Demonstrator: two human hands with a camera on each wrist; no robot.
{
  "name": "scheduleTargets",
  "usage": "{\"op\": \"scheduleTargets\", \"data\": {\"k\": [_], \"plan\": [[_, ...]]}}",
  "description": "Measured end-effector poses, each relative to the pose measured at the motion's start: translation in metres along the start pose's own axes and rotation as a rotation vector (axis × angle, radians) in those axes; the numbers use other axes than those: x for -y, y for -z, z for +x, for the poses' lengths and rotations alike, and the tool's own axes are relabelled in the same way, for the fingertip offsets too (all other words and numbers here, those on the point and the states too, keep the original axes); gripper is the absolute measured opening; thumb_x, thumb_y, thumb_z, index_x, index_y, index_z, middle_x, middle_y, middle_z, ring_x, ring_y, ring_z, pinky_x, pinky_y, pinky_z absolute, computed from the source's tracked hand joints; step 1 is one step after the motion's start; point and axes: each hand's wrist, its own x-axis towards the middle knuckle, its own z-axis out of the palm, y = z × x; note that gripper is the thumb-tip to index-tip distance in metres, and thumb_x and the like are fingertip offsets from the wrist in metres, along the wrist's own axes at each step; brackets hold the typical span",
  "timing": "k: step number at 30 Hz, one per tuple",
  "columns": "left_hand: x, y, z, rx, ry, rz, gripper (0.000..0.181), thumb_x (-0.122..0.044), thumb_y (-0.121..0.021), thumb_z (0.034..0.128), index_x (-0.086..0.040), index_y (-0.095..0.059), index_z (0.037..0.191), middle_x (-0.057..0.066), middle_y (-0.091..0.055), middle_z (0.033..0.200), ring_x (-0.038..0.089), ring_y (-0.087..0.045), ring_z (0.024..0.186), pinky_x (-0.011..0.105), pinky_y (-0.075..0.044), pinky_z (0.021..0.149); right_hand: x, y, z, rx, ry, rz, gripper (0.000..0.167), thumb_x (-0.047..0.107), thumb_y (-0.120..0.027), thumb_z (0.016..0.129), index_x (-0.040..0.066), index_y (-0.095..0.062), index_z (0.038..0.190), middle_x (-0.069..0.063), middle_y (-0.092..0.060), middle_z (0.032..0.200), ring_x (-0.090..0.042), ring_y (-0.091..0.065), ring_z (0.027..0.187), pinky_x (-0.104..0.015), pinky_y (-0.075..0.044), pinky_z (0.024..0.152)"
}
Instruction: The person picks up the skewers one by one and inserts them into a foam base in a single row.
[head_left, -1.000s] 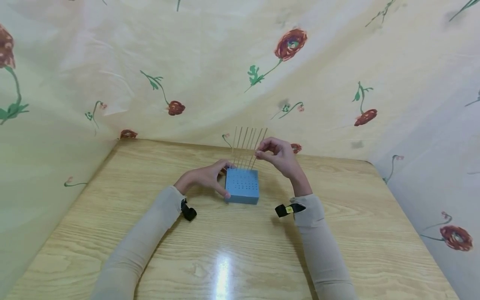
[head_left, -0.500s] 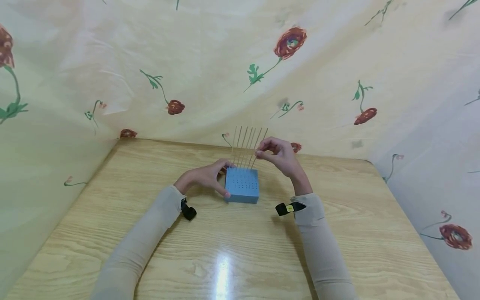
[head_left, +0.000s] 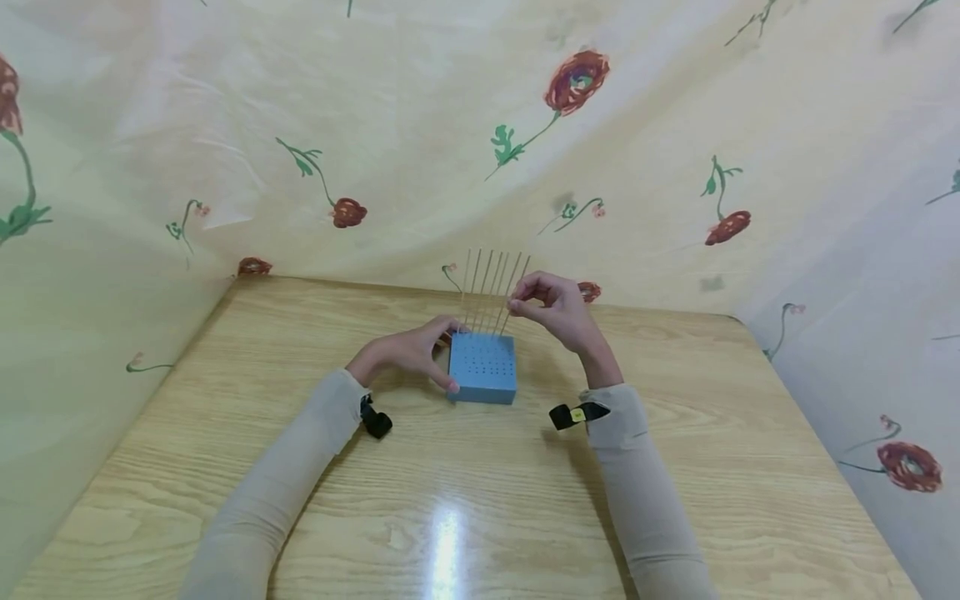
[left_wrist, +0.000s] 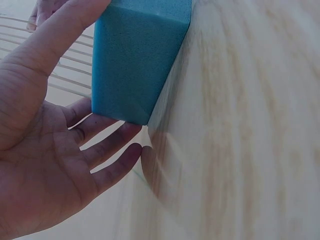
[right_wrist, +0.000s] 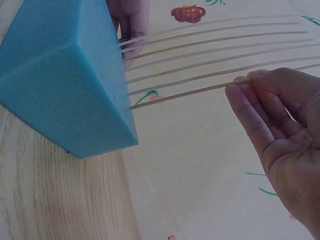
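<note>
A blue foam-like block (head_left: 483, 393) with rows of small holes in its top sits on the table. My left hand (head_left: 408, 350) holds it from the left, thumb at the near corner and fingers at the far side. Several thin wooden sticks (right_wrist: 215, 51) stand in a row along the block's far edge. At the right end of that row, my right hand (head_left: 558, 312) pinches one stick (right_wrist: 185, 96) between thumb and fingertips, partway up its length. In the right wrist view, this stick's lower end meets the block's holed face.
The wood-grain table (head_left: 480, 467) runs back to a pale cloth (head_left: 420, 125) with red flowers, which hangs behind and at both sides. A black strap (head_left: 375, 419) is on the left wrist and another strap (head_left: 577, 416) on the right.
The head view has shifted slightly, so everything sits a little higher in it. Both hands keep their hold, and the block and sticks stand as before.
</note>
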Motion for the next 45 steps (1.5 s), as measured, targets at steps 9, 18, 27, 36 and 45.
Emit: {"op": "scheduleTargets", "data": {"k": [9, 18, 27, 36, 45], "plan": [[-0.002, 0.0012, 0.0015, -0.001, 0.001, -0.003, 0.101, -0.027, -0.092, 0.0765, -0.011, -0.03, 0.154, 0.011, -0.028, 0.158, 0.032, -0.033, 0.146, 0.048, -0.031, 0.122, 0.0012, 0.0014, 0.0012, -0.007, -0.003, -0.02, 0.013, 0.004, -0.071, 0.094, -0.006, -0.066, 0.102, -0.008, -0.071, 0.096, -0.016, -0.071, 0.088, -0.029, -0.061, 0.081], [-0.0055, 0.0022, 0.0014, 0.005, 0.007, -0.016, 0.102, -0.027, -0.092, 0.0758, -0.011, -0.03, 0.154, 0.012, -0.028, 0.158, 0.034, -0.032, 0.147, 0.05, -0.03, 0.122, 0.0004, 0.0035, 0.0003, -0.003, -0.028, -0.036, 0.015, 0.007, -0.072, 0.095, -0.004, -0.068, 0.103, -0.004, -0.071, 0.097, -0.015, -0.07, 0.09, -0.028, -0.06, 0.081], [-0.0073, 0.0021, 0.0001, 0.017, -0.004, -0.002, 0.1, -0.027, -0.091, 0.0769, -0.009, -0.03, 0.154, 0.014, -0.029, 0.158, 0.035, -0.033, 0.146, 0.05, -0.031, 0.122, 0.0015, 0.0038, 0.0002, 0.005, -0.037, -0.055, 0.016, 0.007, -0.072, 0.095, -0.004, -0.068, 0.106, -0.009, -0.072, 0.101, -0.016, -0.069, 0.092, -0.026, -0.058, 0.081], [-0.0066, 0.0033, 0.0011, 0.034, -0.019, 0.015, 0.106, -0.03, -0.09, 0.0783, -0.007, -0.024, 0.158, 0.013, -0.027, 0.163, 0.034, -0.031, 0.149, 0.049, -0.03, 0.123, 0.0012, 0.0051, 0.0016, 0.024, -0.059, -0.067, 0.019, 0.006, -0.072, 0.094, -0.005, -0.068, 0.109, -0.009, -0.071, 0.102, -0.015, -0.069, 0.092, -0.025, -0.058, 0.08], [-0.0027, 0.0041, 0.0017, 0.042, -0.024, 0.026, 0.108, -0.032, -0.089, 0.0798, -0.007, -0.021, 0.16, 0.014, -0.026, 0.164, 0.033, -0.03, 0.15, 0.05, -0.028, 0.124, 0.0023, 0.0096, 0.0006, 0.065, -0.134, -0.093, 0.027, 0.012, -0.075, 0.093, -0.001, -0.068, 0.115, -0.009, -0.071, 0.103, -0.016, -0.068, 0.094, -0.025, -0.057, 0.082]]}}
